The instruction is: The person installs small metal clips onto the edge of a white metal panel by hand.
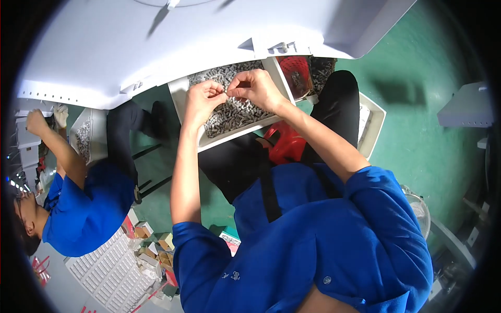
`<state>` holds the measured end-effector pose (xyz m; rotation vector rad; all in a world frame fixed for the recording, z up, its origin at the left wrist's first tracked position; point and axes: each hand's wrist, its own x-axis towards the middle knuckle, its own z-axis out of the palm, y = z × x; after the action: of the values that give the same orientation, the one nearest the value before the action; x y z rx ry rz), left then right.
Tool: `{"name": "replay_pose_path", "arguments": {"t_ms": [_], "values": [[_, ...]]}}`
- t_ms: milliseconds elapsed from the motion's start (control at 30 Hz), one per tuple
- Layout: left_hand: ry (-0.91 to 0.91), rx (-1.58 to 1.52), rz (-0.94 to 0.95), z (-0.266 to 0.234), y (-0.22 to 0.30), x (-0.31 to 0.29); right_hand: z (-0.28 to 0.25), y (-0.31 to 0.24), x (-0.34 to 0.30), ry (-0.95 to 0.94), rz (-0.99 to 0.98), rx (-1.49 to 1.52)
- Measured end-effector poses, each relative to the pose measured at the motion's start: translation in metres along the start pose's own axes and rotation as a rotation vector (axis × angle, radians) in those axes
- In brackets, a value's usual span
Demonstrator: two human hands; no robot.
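Note:
Over a white tray (286, 83) heaped with small grey cylindrical parts (237, 112), my two hands meet fingertip to fingertip. My left hand (203, 100) is closed in a pinch, thumb against fingers. Opposite it, my right hand (259, 89) pinches too, its thumb and forefinger touching the left fingertips. Something tiny and pale seems to sit between them, too small to name and mostly covered by the fingers. The tray lies above my lap, its far edge under the white panel.
A large white panel (209, 41) spans the far side. Beyond the tray stand a red basket (296, 70) and a bin of dark parts (322, 70). Something red (287, 143) is between my legs. A pale bin (371, 125) stands right; a co-worker (94, 208) sits left.

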<state>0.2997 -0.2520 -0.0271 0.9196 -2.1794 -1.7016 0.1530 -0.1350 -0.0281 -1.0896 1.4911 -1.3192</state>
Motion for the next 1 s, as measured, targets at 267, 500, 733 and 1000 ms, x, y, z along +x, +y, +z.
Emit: {"name": "replay_pose_path", "arguments": {"t_ms": [267, 500, 733, 1000], "values": [[-0.051, 0.060, -0.024, -0.015, 0.004, -0.019, 0.016, -0.001, -0.001, -0.100, -0.075, -0.191], [0.083, 0.939, -0.079, -0.009, -0.024, -0.005, 0.004, 0.008, -0.015, -0.062, -0.062, -0.113], [0.005, 0.874, -0.278, -0.002, -0.064, 0.011, -0.008, 0.006, -0.040, -0.024, -0.074, -0.245], [0.022, 0.029, -0.163, -0.033, -0.045, -0.005, -0.002, 0.021, -0.010, -0.075, -0.145, -0.448]]}}
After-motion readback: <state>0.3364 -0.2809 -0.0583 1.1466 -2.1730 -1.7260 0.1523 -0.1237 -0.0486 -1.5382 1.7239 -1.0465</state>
